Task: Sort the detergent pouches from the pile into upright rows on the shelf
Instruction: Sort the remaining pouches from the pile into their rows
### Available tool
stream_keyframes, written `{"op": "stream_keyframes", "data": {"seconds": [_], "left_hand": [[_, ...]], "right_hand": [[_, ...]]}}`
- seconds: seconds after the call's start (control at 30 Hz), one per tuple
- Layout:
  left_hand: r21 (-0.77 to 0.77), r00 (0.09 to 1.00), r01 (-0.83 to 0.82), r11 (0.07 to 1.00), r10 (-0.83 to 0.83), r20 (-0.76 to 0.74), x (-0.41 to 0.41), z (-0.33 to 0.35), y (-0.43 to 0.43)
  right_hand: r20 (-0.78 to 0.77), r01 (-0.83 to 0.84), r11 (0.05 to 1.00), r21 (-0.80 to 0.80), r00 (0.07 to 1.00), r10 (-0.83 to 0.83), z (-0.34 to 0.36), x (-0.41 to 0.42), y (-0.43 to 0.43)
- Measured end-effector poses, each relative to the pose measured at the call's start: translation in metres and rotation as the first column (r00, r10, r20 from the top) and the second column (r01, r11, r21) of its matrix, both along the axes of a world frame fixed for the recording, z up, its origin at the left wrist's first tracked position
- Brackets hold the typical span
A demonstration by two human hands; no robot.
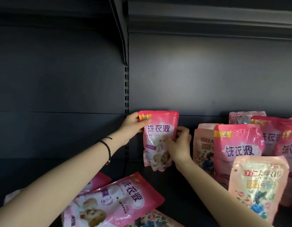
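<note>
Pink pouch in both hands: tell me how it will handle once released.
The pink pouch is probably soft: its film wrinkles between the left hand and right hand. Its glossy glare suggests a slippery surface. Since neighbouring pouches stand upright, it may too, but could tip.

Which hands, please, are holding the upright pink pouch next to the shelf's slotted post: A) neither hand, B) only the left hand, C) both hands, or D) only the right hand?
C: the left hand grips the top corner of the pink pouch, while the right hand pinches its right edge.
</note>
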State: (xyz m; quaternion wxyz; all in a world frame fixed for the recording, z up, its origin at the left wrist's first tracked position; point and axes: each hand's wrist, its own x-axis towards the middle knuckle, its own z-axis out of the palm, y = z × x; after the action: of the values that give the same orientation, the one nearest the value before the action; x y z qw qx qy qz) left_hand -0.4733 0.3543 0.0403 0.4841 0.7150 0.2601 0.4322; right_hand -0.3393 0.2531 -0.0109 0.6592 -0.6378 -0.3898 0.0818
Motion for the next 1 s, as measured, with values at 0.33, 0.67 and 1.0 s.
{"op": "stream_keyframes", "data": {"seconds": [0.33,0.67,1.0], "left_hand": [[0.417,0.858,-0.121,0.901,0.306,-0.413,-0.086,-0.014,-0.028],[0.378,0.658,0.038,0.925,0.261,-0.706,-0.206,-0.016,-0.064],[0.248,0.597,0.198,0.948,0.084,-0.798,-0.226,-0.041,-0.073]], "right_hand": [[0.636,-0.131,0.991,-0.034,0.762,0.123,0.041,-0.024,-0.033],[0.514,-0.267,0.557,-0.786,0.219,0.830,0.053,-0.077,-0.057],[0.496,0.089,0.489,-0.868,0.226,0.838,0.033,-0.133,-0.056]]}}
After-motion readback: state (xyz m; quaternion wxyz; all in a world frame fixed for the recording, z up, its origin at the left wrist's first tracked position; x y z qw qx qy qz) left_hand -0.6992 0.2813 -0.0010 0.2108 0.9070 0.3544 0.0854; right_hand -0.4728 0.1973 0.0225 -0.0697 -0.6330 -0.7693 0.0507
